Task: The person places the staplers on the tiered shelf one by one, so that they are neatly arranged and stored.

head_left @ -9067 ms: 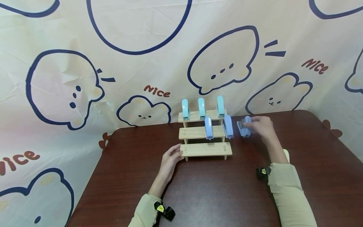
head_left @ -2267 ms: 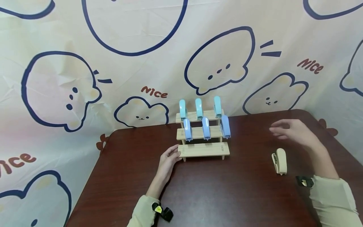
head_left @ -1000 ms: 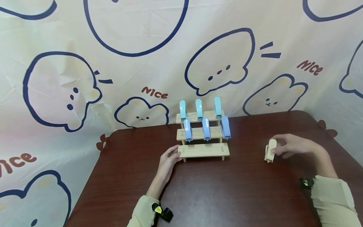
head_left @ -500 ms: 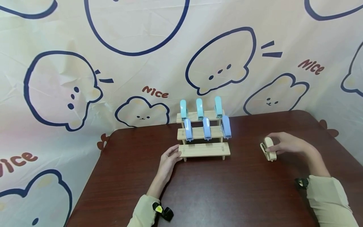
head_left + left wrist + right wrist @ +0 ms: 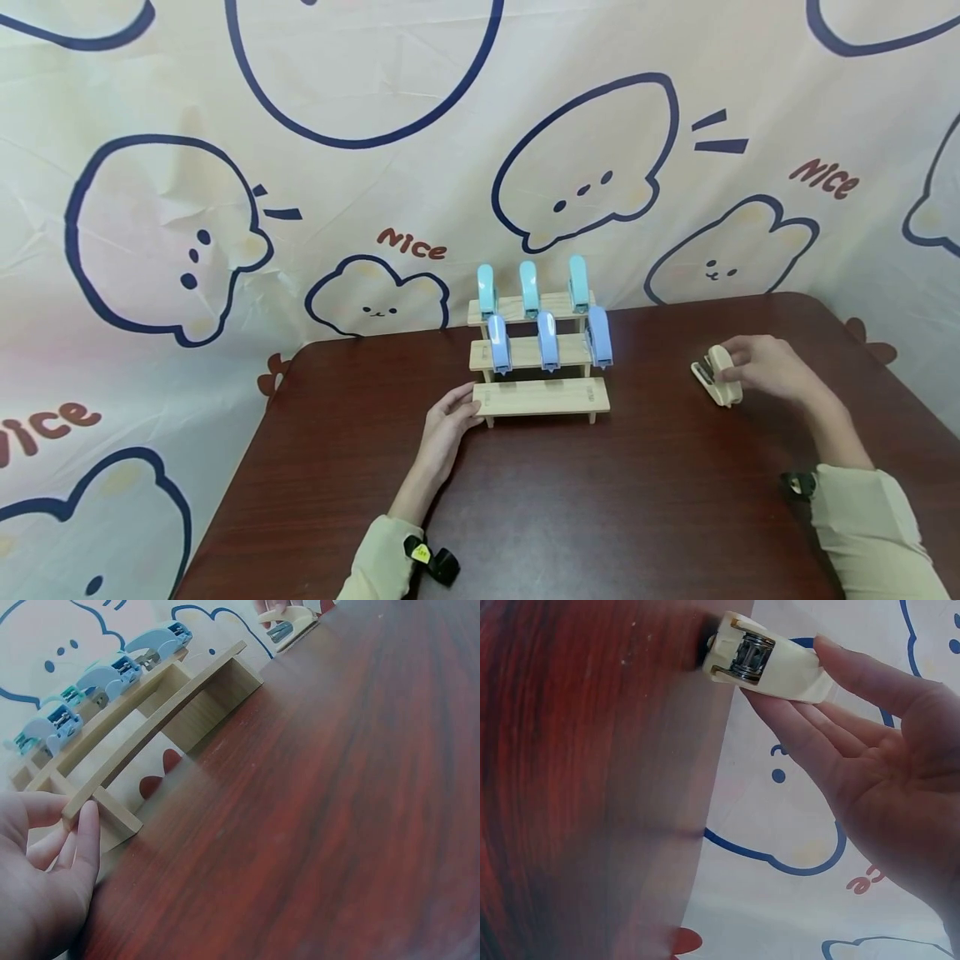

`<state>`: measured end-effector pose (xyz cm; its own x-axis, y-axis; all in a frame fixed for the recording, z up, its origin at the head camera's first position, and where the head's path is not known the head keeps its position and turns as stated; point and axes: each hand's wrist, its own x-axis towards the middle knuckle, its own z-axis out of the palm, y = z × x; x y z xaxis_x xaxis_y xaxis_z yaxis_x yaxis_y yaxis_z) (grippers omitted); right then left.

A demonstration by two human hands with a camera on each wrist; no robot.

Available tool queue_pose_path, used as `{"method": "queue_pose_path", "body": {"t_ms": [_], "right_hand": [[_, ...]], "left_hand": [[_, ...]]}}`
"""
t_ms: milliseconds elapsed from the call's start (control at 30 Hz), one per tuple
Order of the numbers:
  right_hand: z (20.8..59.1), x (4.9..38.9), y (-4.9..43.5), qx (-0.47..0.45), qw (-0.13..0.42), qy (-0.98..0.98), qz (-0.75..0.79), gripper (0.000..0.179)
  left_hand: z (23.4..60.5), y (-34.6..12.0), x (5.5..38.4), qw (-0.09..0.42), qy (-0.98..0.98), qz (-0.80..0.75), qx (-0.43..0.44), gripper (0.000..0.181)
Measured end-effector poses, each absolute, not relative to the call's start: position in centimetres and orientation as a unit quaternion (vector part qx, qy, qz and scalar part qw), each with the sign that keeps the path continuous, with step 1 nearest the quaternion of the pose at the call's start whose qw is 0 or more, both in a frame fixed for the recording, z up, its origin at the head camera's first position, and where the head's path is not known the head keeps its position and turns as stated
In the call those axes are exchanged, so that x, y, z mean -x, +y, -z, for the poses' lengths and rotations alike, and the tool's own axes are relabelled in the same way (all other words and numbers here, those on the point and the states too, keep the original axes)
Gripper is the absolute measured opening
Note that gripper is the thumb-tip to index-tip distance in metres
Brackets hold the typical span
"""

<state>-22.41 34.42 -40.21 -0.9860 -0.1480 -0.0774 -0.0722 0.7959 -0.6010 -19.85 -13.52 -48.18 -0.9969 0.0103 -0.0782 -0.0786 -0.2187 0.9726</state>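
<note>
A three-step wooden display rack [image 5: 542, 396] stands near the back of the table. My left hand [image 5: 444, 432] pinches the left end of its lowest step between thumb and fingers, plain in the left wrist view [image 5: 52, 862]. To the right of the rack my right hand [image 5: 772, 367] grips a cream stapler [image 5: 722, 375], thumb on one side and fingers on the other. The right wrist view shows the front end of that cream stapler [image 5: 780, 671]. Turquoise staplers [image 5: 530, 287] line the top step, and periwinkle-blue staplers [image 5: 547, 340] the middle one. The lowest step bears nothing.
The dark brown table [image 5: 570, 508] spreads in front of the rack and to both sides. Close behind it hangs a pale cloth [image 5: 375, 183] with cartoon outlines. Black wrist cameras [image 5: 442, 565] are strapped over both sleeves.
A third blue stapler has joined the middle step since the oldest frame. My right hand has since taken hold of the cream stapler and turned it slightly. The left hand stays on the rack.
</note>
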Motion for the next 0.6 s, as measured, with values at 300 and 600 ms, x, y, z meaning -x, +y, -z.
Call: {"method": "queue_pose_path", "body": {"t_ms": [300,600], "right_hand": [[39.3,21.9,34.0,0.041,0.032,0.945,0.324,0.055],[37.6,21.1,32.8,0.033,-0.008,0.942,0.335,0.055]], "left_hand": [[48.1,-13.5,19.9,0.03,0.629,-0.777,0.025,0.047],[48.1,-13.5,19.8,0.027,0.622,-0.782,0.027,0.046]]}}
